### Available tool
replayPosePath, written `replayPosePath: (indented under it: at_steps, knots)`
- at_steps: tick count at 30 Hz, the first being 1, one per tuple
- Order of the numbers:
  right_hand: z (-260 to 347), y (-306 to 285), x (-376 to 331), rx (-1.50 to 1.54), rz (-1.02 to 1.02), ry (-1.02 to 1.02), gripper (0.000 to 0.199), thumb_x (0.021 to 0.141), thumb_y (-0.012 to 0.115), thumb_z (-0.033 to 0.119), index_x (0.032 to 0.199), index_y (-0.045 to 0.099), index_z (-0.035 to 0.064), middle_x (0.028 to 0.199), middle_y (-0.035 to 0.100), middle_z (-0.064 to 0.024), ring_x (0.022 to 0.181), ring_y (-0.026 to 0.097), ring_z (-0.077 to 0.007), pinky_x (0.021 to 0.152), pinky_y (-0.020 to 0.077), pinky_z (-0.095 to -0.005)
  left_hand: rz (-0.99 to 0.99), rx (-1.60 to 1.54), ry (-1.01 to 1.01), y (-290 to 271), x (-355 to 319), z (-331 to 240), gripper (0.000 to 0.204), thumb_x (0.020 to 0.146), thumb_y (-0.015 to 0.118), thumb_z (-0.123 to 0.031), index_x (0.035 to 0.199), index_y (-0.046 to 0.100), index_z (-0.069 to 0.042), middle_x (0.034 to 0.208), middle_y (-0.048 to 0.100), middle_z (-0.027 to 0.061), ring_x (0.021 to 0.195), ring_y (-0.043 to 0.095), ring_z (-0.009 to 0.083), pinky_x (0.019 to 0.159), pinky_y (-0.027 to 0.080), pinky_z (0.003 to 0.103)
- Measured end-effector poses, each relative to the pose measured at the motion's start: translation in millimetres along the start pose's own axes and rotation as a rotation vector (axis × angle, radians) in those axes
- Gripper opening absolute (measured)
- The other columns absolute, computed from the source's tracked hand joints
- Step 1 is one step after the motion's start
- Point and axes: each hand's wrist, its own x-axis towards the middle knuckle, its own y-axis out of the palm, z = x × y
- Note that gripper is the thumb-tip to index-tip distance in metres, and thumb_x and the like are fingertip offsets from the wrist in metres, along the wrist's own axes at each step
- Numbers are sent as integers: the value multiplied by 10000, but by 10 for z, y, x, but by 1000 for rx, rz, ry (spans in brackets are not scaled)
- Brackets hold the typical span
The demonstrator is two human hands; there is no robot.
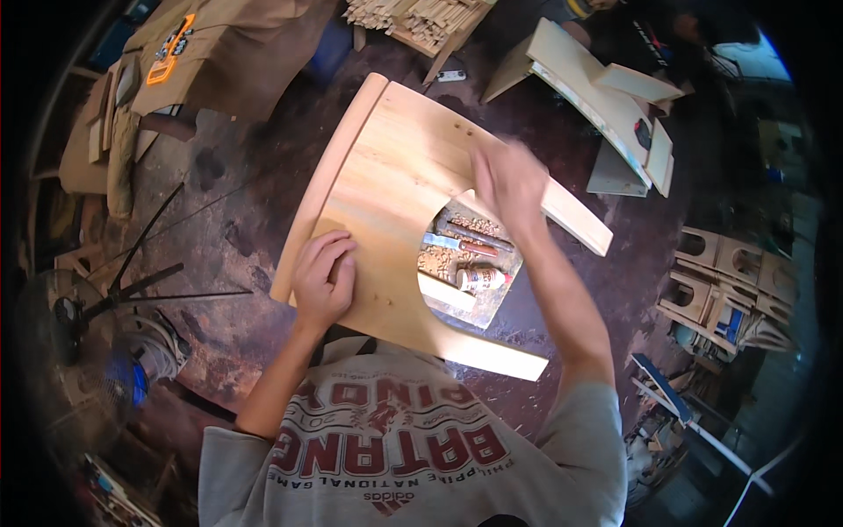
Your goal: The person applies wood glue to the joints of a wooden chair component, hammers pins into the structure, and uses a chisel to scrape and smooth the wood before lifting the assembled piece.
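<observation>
A pale U-shaped wooden panel [378, 211] with a rounded cutout lies in front of me, a rounded wooden rail along its left edge. My left hand [325, 277] rests on its near left part, fingers curled in; whether something small is inside them is hidden. Over the far side of the cutout is my right hand [509, 180], smeared by motion, so its grip is unclear. Two dark spots mark the panel's far side, and small marks show near its near edge. Through the cutout appear a white bottle [479, 279] with a red cap and a blade-like tool [458, 244] with a brown handle.
Small brown wooden bits [436, 261] are scattered on the support beneath. Wood sticks [421, 19] are stacked at the back. A board assembly [580, 79] stands far right, stacked cutout frames [738, 272] at right. A fan [88, 325] stands at left; brown sheeting [237, 66] is behind it.
</observation>
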Motion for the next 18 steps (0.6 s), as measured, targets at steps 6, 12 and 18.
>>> replayPosePath:
  at_steps: [6,12,18]
  knots:
    - [-266,559,-2219,244,609,509,77,880,692,98,901,760,70,883,740,-137,759,718,-344,670,575,-433,107,249,33,144,129,-67,221,827,686,-19,1042,735,-24,1168,703,149,1056,652,343,947,504,438]
    - [-1137,2055,-3652,-186,1211,862,357,894,621,171,1234,707,102,1258,708,-198,1103,713,-377,910,591,-505,188,377,17,171,124,-55,279,790,702,-47,1064,745,-28,1200,688,168,1084,623,355,967,489,451]
    - [-1118,2239,-3909,-349,1209,486,452,972,605,234,1396,591,80,1500,570,-176,1362,569,-362,1180,399,-491,196,414,24,172,101,-25,282,786,710,-65,1064,749,-34,1205,698,154,1075,630,343,965,486,439]
